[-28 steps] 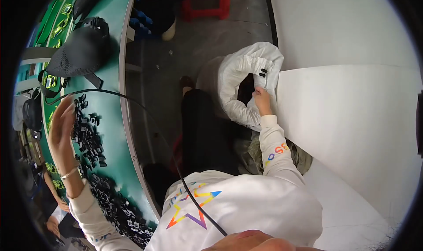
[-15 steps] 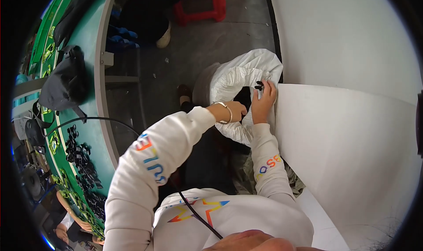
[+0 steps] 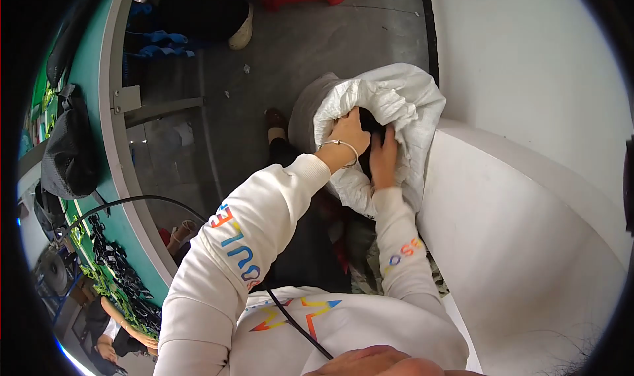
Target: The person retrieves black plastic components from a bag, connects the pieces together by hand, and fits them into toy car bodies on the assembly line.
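On the grey floor [image 3: 343,39], both hands gripped the crumpled white woven plastic sack [image 3: 403,105]: left hand [image 3: 350,132] and right hand [image 3: 383,155] at its opening.

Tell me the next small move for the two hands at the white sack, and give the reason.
Probably spread the sack's mouth wider. The left hand grips the crumpled rim of the white sack, the right hand reaches into its dark opening, and folds of cloth crowd in around both hands, hiding what lies inside.

Seen from above, the left hand [image 3: 350,130] and right hand [image 3: 383,157] grip the open mouth of a white sack [image 3: 396,105] on the floor [image 3: 297,59].
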`<state>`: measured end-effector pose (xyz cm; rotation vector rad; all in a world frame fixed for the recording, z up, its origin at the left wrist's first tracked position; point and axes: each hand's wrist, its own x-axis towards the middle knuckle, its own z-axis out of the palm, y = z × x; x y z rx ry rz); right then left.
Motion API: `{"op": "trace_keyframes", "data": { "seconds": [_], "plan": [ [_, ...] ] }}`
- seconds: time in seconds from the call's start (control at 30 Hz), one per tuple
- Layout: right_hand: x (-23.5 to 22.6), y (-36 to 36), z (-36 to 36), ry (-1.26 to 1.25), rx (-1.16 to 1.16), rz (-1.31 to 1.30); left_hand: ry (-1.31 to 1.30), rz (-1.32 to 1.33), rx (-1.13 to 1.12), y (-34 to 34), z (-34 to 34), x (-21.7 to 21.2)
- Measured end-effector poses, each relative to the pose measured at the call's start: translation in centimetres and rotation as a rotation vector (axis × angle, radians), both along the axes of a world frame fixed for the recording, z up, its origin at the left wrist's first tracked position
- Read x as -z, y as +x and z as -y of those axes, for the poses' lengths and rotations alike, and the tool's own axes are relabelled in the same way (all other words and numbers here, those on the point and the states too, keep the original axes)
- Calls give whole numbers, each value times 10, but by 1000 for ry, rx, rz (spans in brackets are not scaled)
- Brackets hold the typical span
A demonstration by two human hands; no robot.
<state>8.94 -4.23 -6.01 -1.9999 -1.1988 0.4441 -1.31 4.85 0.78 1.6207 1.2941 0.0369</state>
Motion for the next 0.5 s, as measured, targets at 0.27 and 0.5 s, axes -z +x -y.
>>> {"op": "trace_keyframes", "data": {
  "seconds": [0.27,0.5],
  "plan": [
    [-3,20,-63,-249,10,22,232,-542,410,-27,-8,-30],
    [6,7,-84,-132,-132,282,785,-267,1108,-35,33,32]
  ]
}}
